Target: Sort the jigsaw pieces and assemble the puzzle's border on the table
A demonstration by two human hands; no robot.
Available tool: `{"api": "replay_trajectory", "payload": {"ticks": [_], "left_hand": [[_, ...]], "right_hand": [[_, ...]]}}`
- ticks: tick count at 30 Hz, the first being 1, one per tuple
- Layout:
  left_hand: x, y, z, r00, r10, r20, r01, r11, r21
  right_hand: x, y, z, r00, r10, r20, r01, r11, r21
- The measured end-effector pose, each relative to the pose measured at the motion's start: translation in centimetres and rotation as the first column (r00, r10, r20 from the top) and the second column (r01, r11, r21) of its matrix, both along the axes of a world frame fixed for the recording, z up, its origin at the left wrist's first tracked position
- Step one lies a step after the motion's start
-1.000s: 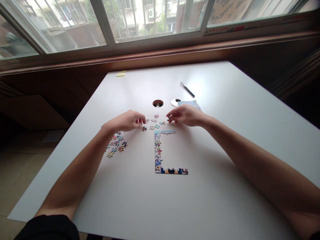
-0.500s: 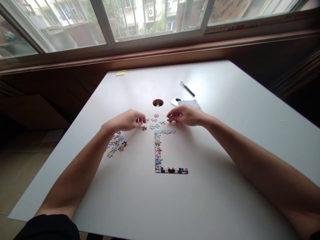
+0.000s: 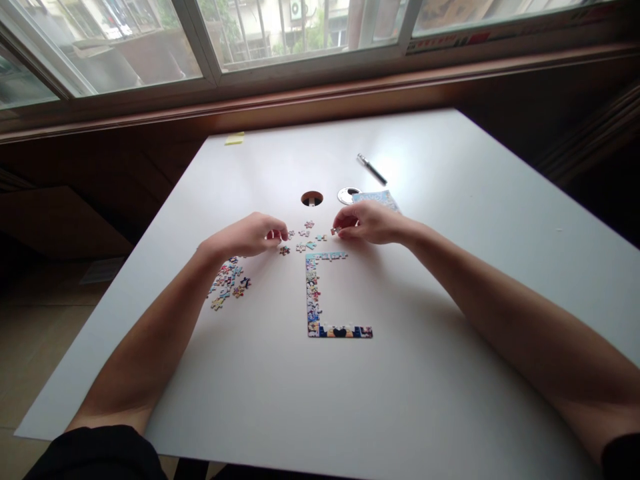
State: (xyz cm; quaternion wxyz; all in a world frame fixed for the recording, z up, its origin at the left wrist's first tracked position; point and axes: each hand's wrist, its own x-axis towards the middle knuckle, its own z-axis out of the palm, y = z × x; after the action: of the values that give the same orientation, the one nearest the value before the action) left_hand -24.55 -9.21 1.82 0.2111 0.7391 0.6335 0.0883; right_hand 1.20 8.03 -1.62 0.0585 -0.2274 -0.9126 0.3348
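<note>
Cardboard puzzle piece [image 3: 336, 231], tiny and blurred, sits pinched in the right hand [image 3: 367, 223]; left hand [image 3: 250, 235] curls, its grip hidden, over the glossy white counter [image 3: 450, 220].

Both hands [image 3: 310, 233] over loose puzzle pieces [image 3: 305, 239] on white table [image 3: 450, 220]

The whole scene sits slightly higher in the frame than a second ago as the view tips down, while the right hand [image 3: 367, 223] edges left with its small puzzle piece [image 3: 335, 231], nearer the loose pieces [image 3: 306, 240] at centre.
</note>
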Motion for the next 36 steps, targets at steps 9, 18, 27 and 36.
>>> {"api": "replay_trajectory", "payload": {"ticks": [9, 18, 27, 36], "left_hand": [[-0.2, 0.1, -0.1, 1.0, 0.003, 0.006, -0.003, 1.0, -0.012], [-0.4, 0.2, -0.3, 1.0, 0.022, 0.01, -0.023, 0.999, 0.037], [-0.7, 0.2, -0.4, 0.999, 0.021, 0.027, -0.022, 0.999, 0.042], [-1.0, 0.2, -0.1, 0.999, 0.034, 0.001, -0.034, 0.997, 0.066]], "right_hand": [[-0.1, -0.5, 0.5, 1.0, 0.012, -0.012, -0.012, 0.999, 0.042], [-0.1, -0.9, 0.6, 0.998, 0.016, -0.055, -0.019, 0.998, -0.061], [-0.3, -1.0, 0.8, 1.0, 0.007, -0.03, -0.007, 1.0, 0.003], [-0.3, -1.1, 0.6, 1.0, -0.012, 0.022, 0.011, 0.999, 0.053]]}}
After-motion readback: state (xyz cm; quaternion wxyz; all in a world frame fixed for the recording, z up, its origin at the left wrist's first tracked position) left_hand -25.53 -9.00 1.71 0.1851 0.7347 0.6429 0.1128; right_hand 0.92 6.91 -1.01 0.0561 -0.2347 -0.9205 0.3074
